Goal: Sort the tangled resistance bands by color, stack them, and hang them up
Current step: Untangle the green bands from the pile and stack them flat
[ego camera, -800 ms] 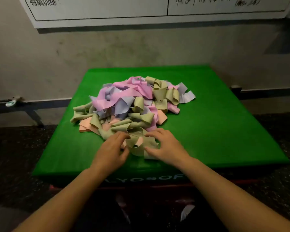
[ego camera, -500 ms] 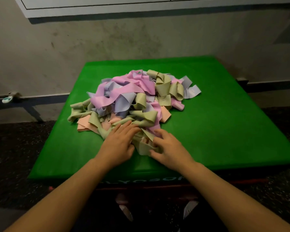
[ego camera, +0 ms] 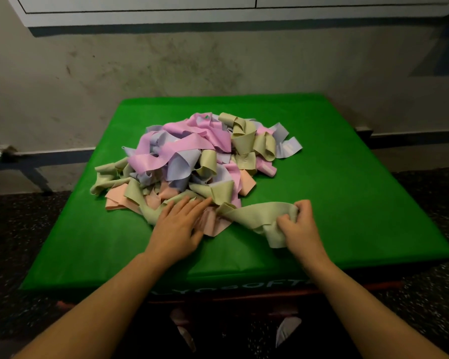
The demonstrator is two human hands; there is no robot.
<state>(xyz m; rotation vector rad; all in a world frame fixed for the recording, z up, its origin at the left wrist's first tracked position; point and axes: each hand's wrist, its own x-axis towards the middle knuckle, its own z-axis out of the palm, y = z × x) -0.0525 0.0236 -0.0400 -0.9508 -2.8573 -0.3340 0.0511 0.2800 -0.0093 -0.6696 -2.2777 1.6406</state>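
While the left hand [ego camera: 178, 226] lay flat, fingers straight, pinning the near edge of the tangled pile [ego camera: 192, 161] on the green mat [ego camera: 347, 203], the right hand [ego camera: 300, 224] clutched one olive band [ego camera: 257, 216], stretched rightward, likely to free it without dragging the rest.

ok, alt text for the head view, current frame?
A person's right hand grips an olive-green band pulled sideways out of a tangled pile of bands in pink, lilac, olive and peach, while the left hand presses flat on the pile's near edge. The pile sits on a green mat.
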